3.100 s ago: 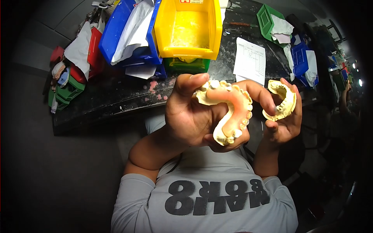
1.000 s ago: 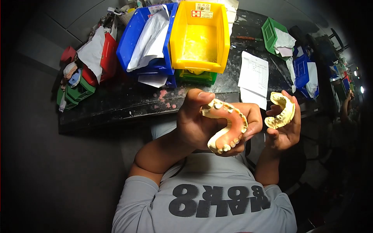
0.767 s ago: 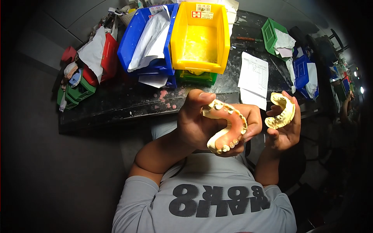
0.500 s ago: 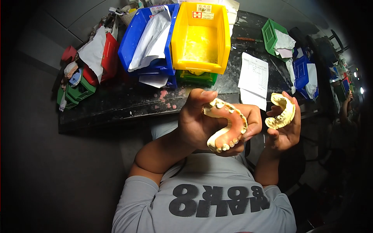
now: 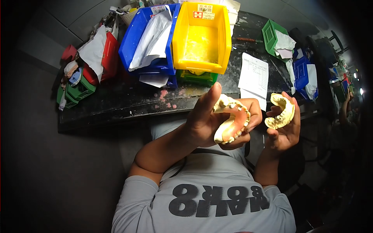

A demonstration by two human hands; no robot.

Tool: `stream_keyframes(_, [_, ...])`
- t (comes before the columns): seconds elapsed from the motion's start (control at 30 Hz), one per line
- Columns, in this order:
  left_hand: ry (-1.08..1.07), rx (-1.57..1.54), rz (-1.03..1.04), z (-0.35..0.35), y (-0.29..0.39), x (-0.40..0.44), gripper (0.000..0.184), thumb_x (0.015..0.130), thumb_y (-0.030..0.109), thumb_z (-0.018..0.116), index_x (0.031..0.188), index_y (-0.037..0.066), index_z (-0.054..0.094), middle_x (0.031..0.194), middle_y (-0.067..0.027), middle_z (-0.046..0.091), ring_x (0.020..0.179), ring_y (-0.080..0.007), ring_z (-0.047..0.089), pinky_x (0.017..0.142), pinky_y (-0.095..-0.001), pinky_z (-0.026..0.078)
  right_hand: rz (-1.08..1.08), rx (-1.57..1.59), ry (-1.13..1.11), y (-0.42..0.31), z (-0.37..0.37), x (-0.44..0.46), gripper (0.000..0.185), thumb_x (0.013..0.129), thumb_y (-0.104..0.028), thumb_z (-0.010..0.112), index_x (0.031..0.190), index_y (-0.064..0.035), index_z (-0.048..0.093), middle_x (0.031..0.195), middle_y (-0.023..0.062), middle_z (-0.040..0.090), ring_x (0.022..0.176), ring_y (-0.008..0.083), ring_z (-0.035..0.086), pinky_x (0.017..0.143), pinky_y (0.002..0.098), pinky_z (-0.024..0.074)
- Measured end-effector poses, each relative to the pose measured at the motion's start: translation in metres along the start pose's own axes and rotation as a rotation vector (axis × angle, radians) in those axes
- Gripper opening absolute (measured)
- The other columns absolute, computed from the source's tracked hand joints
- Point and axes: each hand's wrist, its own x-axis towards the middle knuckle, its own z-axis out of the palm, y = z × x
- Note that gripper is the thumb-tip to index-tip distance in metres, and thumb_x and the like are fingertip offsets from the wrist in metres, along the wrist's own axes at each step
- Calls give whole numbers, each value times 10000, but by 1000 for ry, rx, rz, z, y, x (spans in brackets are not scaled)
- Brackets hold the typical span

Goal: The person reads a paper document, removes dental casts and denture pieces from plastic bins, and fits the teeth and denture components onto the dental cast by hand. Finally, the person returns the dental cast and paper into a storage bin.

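Cream-coloured dental cast (image 5: 222, 132) with a pink denture base (image 5: 241, 117) is gripped by the curled fingers of the left hand (image 5: 201, 125), at the near edge of the surface (image 5: 124, 101). The right hand's (image 5: 286, 136) fingers clamp a smaller cast (image 5: 286, 115). Beyond, a printed sheet (image 5: 253, 75) lies right of the yellow bin (image 5: 200, 46), beside the blue bin (image 5: 128, 48).

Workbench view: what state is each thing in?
Pink-topped tooth model: held in left hand, toothed side showing
Plain tooth model: held in right hand
Black table: spotted with pink
Blue bin: open, white paper inside
Yellow bin: open, atop green bin
Red bin: white sheet draped over it
Printed sheet: lying on table
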Motion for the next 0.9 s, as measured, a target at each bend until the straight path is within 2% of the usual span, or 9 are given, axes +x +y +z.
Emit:
stream_keyframes(0.23, [-29,31,19,-1,-1,1,966,830,921,301,957,-22,465,586,35,372,451,-71,350,425,-230,248,-4,-17,-4,2,-1,-1,1030,720,-539,862,1432,81,449,1360,262,564,1133,266,635,865,307,571])
stream_keyframes(0.4, [0,183,21,2,1,1,947,828,924,249,927,5,454,590,48,357,446,-53,321,421,-224,233,-3,-17,-3,2,-1,-1,1030,719,-531,865,1434,81,447,1360,263,563,1137,268,634,867,310,572])
stream_keyframes(0.67, [-3,195,25,2,1,2,934,832,917,248,919,11,457,575,53,351,434,-52,310,413,-228,228,-6,-9,0,3,-1,-1,1036,713,-530,869,1434,80,445,1358,265,564,1144,273,631,865,310,571])
stream_keyframes(0.77, [14,206,30,-2,-1,3,922,843,907,262,931,12,464,578,44,371,435,-55,315,414,-228,232,-44,14,-11,7,-4,2,975,727,-457,894,1411,87,461,1338,273,577,1157,289,632,878,322,575])
stream_keyframes(0.83, [70,267,52,-5,-1,4,877,875,876,288,961,23,474,586,24,405,446,-62,340,416,-227,246,43,41,0,10,-9,7,868,761,-335,901,1381,95,473,1317,282,590,1170,304,633,913,337,573])
stream_keyframes(0.87, [104,339,64,-7,1,7,844,895,855,305,982,34,479,590,10,424,455,-67,358,417,-225,257,43,61,-6,14,-15,14,736,790,-141,870,1361,97,470,1309,283,596,1160,301,642,955,354,563])
stream_keyframes(0.9, [88,399,86,-17,3,9,772,928,809,340,1034,58,485,624,-25,471,489,-87,410,424,-229,305,107,54,29,24,-20,21,684,794,-59,843,1348,93,472,1307,276,599,1154,292,644,966,354,558])
